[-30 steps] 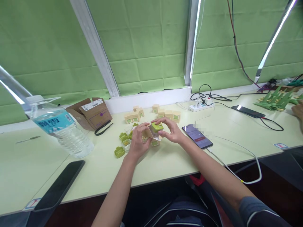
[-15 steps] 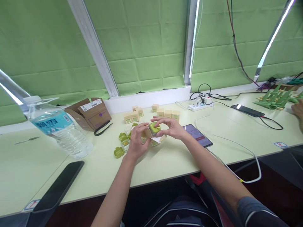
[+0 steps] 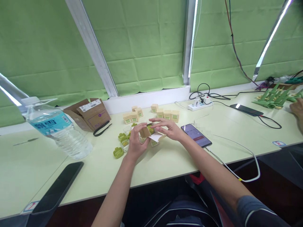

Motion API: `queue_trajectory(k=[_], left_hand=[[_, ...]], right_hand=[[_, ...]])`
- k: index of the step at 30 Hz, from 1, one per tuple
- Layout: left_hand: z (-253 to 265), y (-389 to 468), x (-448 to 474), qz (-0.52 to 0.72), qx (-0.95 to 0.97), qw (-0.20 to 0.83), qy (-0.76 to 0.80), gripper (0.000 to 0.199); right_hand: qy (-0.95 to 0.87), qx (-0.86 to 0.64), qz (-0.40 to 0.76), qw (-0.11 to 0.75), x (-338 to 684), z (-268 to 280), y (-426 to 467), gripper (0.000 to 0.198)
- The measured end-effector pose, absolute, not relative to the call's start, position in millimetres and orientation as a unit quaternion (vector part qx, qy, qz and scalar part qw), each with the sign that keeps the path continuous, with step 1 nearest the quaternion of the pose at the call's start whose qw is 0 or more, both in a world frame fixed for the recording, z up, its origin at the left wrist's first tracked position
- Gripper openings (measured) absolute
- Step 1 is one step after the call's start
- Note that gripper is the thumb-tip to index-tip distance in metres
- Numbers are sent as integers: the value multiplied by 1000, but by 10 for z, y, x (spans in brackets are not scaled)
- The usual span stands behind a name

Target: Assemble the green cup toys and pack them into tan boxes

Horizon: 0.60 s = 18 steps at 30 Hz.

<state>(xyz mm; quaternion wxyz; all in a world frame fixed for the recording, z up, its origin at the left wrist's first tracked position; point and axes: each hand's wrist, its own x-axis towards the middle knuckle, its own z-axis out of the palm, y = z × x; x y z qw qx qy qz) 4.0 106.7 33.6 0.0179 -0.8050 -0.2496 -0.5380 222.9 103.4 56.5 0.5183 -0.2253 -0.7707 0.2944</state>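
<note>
With your right hand [image 3: 170, 130]'s fingers spread, the rounded green plastic piece [image 3: 151, 129] had sunk inside the tan cardboard box [image 3: 145, 132] your left hand [image 3: 135, 142] pinched, back from the desk [image 3: 163, 167]'s front edge.

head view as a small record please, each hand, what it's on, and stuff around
left hand: holding a small open box
right hand: at the box's opening, contact unclear
in box: green item, partly hidden
left of box: loose green pieces
behind: small boxes with green squares
right: lit phone, cable attached
far left: water bottle, brown carton
</note>
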Motion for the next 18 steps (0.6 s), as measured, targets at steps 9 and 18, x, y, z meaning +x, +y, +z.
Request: queue_trajectory(k=[9, 18], left_hand=[[335, 1064, 32, -570, -766, 41, -293, 52], [360, 1054, 58, -572, -772, 100, -257, 40]], right_hand=[[-741, -271, 219, 575, 2169, 376, 1107, 35], [-797, -224, 159, 537, 2111, 362, 1031, 44]])
